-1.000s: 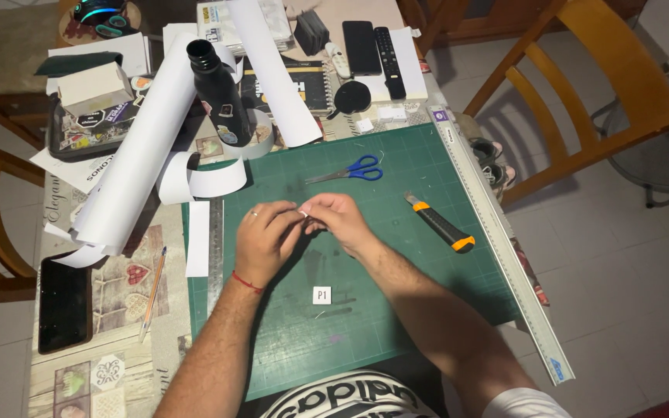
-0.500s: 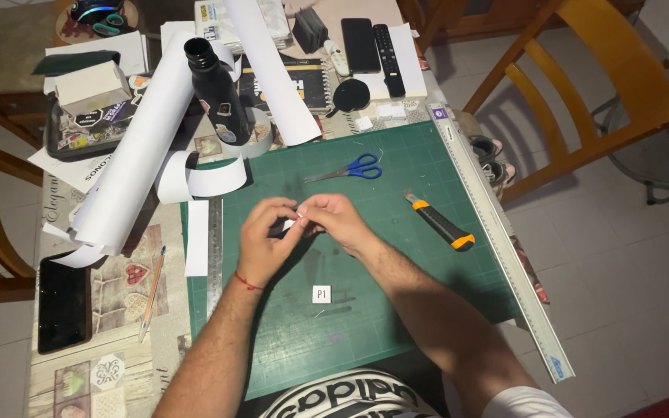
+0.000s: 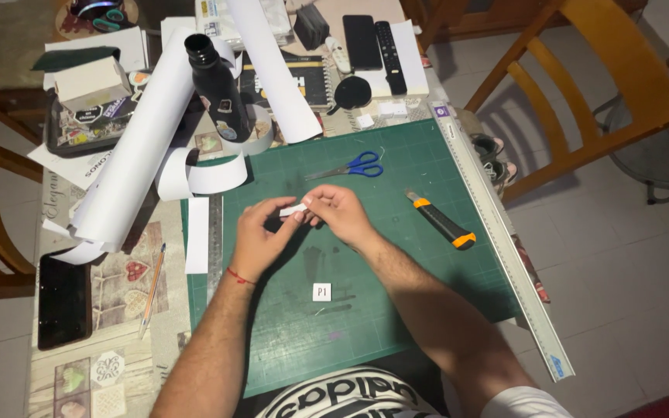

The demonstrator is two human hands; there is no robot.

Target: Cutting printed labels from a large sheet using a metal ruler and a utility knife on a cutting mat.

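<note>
both hands meet over the middle of the green cutting mat. the left hand has its thumb and forefinger pressed together on one end of a small white paper strip, and the right hand pinches the other end the same way, its fingers curled in tight with hardly any gap. the strip sits between the two sets of fingertips, held just above the mat, lying roughly level. a red thread bracelet circles the left wrist.

on the mat below the hands lies a small white square tag. blue-handled scissors rest just beyond the hands, and an orange and black utility knife lies to the right, near the long metal ruler along the mat's edge. a white paper strip lies at the mat's left edge beside a steel ruler. further left are a large paper roll, a black bottle, a pencil and a dark phone.
</note>
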